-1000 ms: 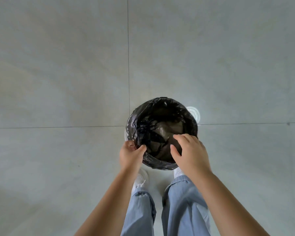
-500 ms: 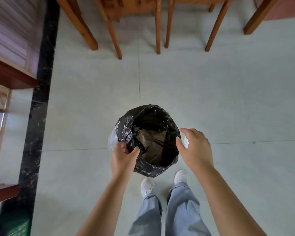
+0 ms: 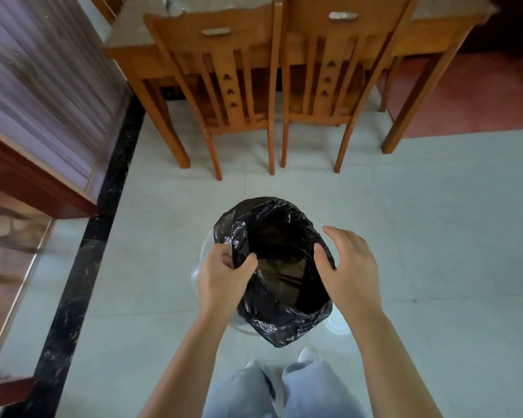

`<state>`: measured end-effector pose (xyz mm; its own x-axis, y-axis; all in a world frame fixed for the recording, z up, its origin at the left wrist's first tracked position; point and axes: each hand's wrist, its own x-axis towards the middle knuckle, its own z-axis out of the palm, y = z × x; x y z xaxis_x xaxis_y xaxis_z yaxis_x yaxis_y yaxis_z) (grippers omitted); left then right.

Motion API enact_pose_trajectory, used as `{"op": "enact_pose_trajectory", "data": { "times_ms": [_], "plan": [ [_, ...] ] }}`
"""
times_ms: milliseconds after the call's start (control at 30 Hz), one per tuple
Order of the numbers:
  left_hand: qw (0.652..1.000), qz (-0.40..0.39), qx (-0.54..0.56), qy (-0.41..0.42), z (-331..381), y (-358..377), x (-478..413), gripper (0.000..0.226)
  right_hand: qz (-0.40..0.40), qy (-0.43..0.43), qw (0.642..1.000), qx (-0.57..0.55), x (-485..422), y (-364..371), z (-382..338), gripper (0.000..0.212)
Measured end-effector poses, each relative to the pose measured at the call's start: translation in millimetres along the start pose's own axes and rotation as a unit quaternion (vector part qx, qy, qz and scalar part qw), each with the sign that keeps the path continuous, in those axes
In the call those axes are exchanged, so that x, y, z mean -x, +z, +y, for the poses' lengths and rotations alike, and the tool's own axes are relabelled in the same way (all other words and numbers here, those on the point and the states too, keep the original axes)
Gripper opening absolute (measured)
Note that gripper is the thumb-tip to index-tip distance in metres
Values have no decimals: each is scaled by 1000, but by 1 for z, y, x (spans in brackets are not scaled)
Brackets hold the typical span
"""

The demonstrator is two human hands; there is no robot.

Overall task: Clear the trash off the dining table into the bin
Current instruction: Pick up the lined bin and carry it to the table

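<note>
A small clear bin [image 3: 204,254] lined with a black plastic bag [image 3: 272,312] stands on the pale floor just ahead of my feet. My left hand [image 3: 224,279] pinches the bag's rim at the bin's left side. My right hand [image 3: 349,267] hovers at the bin's right side, fingers spread, holding nothing. The bag's inside looks dark with no trash that I can make out. The dining table [image 3: 133,52] stands at the top of the view; a clear plastic item [image 3: 172,3] lies near its left corner.
Two wooden chairs [image 3: 224,79] [image 3: 338,70] are pushed in at the table's near side, backs toward me. A black marble strip [image 3: 82,267] runs along the floor on the left beside a wooden frame [image 3: 27,176]. Red floor [image 3: 465,104] lies right of the table.
My view has lifted from the floor, bringing the chairs and table into sight. My right hand has come off the bag's rim and spread its fingers; my left hand keeps its grip.
</note>
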<state>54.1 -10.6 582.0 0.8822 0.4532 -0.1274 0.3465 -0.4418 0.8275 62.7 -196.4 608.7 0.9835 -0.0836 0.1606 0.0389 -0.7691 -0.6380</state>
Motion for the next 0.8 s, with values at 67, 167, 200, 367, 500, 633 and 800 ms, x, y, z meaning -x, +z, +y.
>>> {"op": "enact_pose_trajectory", "data": {
  "times_ms": [67, 167, 200, 367, 500, 633, 800],
  "plan": [
    [1000, -7, 7, 24, 21, -3, 4, 39, 11, -7, 1000, 9, -5, -25, -2, 30],
    [998, -23, 40, 44, 55, 0, 8, 42, 17, -16, 999, 30, -13, -63, -2, 32],
    [997, -26, 40, 52, 67, 2, 9, 43, 17, -18, 999, 38, -15, -75, 0, 32],
    [993, -51, 58, 90, 123, 21, 8, 38, 15, -21, 997, 73, -28, -130, 16, 36],
    [987, -83, 85, 108, 170, 43, 0, 33, 40, 0, 996, 82, -54, -172, 37, 33],
    [984, -80, 103, 118, 213, 70, -9, 38, 78, 4, 994, 83, -84, -204, 56, 30],
    [980, -89, 130, 124, 253, 114, -20, 37, 99, 32, 991, 79, -114, -222, 86, 30]
  ]
}}
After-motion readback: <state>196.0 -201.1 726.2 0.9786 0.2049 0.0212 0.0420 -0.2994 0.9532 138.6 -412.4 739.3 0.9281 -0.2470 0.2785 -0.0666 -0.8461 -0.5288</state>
